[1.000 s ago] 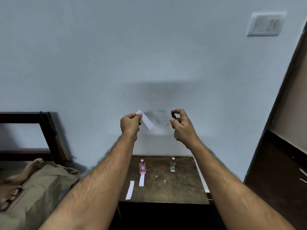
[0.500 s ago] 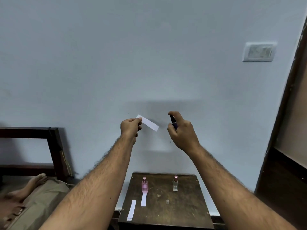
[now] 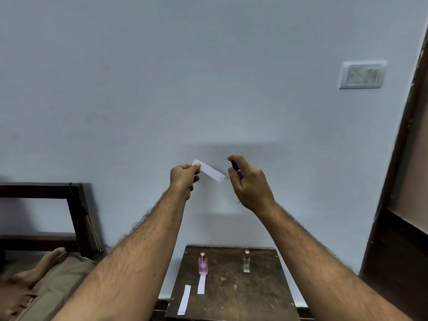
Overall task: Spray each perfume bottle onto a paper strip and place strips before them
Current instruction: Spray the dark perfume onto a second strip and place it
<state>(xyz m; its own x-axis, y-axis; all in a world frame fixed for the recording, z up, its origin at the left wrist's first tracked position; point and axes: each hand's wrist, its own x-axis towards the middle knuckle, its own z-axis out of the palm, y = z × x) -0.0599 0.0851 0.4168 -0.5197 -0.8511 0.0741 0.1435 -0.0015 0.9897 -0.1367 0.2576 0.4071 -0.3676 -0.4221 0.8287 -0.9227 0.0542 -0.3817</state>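
Note:
My left hand [image 3: 184, 178] pinches one end of a white paper strip [image 3: 210, 170] held up in front of the wall. My right hand [image 3: 251, 185] grips a small dark purple perfume bottle [image 3: 237, 169], index finger on its top, nozzle close to the strip's free end. Below, on a dark wooden table [image 3: 259, 295], stand a pink perfume bottle [image 3: 202, 265] and a clear perfume bottle [image 3: 246, 262] with a pink cap. One paper strip [image 3: 201, 284] lies right before the pink bottle. Another strip [image 3: 184, 299] lies near the table's left edge. A tiny clear cap [image 3: 235, 287] lies mid-table.
A pale blue wall fills the background with a switch plate [image 3: 361, 74] upper right. A dark wooden bed frame [image 3: 78, 218] is at left, with a person's foot [image 3: 52, 257] and legs on khaki bedding. A dark door frame [image 3: 398, 158] runs down the right side.
The view has tilted down slightly, showing more of the table. Both hands stay raised; the strip has levelled out and its free end now sits closer to the bottle's nozzle.

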